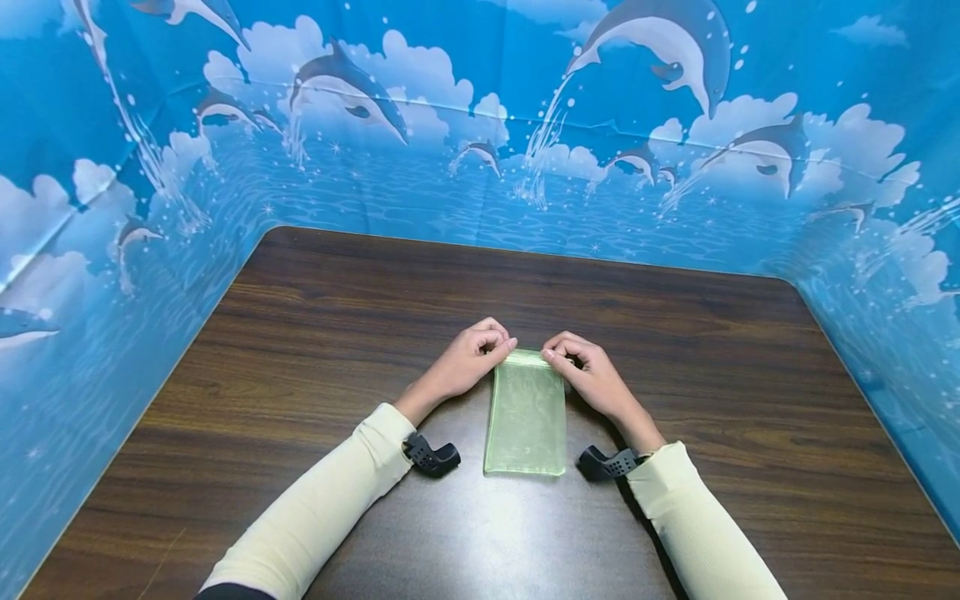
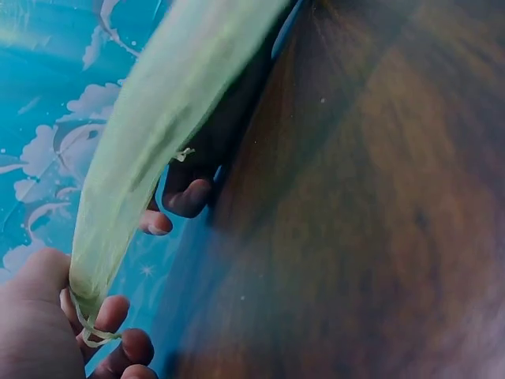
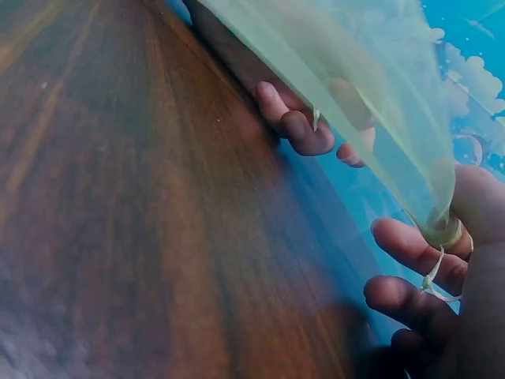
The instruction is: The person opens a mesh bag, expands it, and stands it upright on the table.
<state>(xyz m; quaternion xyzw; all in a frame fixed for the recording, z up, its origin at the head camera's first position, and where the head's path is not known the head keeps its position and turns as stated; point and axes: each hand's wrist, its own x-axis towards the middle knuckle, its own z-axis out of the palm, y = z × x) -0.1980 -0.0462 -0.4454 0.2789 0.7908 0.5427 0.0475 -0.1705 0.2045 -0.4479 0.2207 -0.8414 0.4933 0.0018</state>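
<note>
A pale green, sheer drawstring pouch [image 1: 527, 421] spreads out flat between the two hands, its gathered top edge facing away from the body. At its top left corner the left hand [image 1: 477, 357] pinches the fabric between thumb and fingers. The right hand [image 1: 588, 373] pinches the top right corner in the same way. In the left wrist view the pouch [image 2: 150, 134] slopes down to the thumb, with a thin cord loop hanging at the fingers. A knotted drawstring [image 3: 432, 278] dangles beside the right fingers in the right wrist view.
The dark wood-grain table [image 1: 337, 333] has rounded far corners. A blue curtain [image 1: 420, 183] printed with dolphins and clouds stands along its back and sides. Black wrist-worn devices [image 1: 432, 457] sit at both cream sleeves [image 1: 322, 500].
</note>
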